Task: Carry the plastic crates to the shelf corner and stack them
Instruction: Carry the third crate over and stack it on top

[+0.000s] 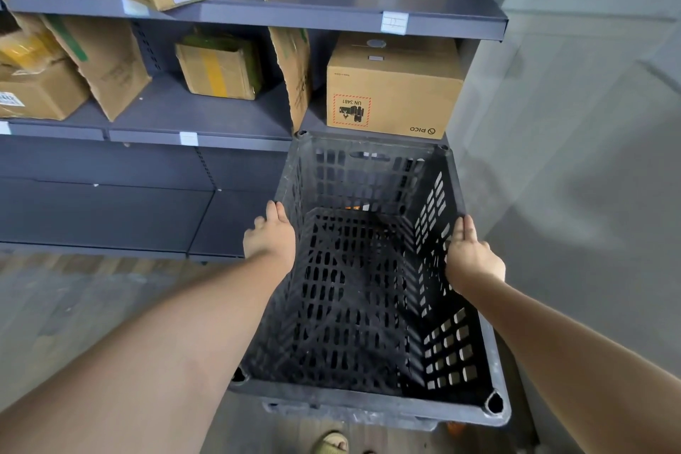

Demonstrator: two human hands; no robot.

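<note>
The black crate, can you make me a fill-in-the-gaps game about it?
The crate is the colour ____.
____ hands are on its rim: the left hand and the right hand.
The cardboard box on the shelf just behind it has the word ____ printed on it.
Missing words: black; two; PICO.
</note>
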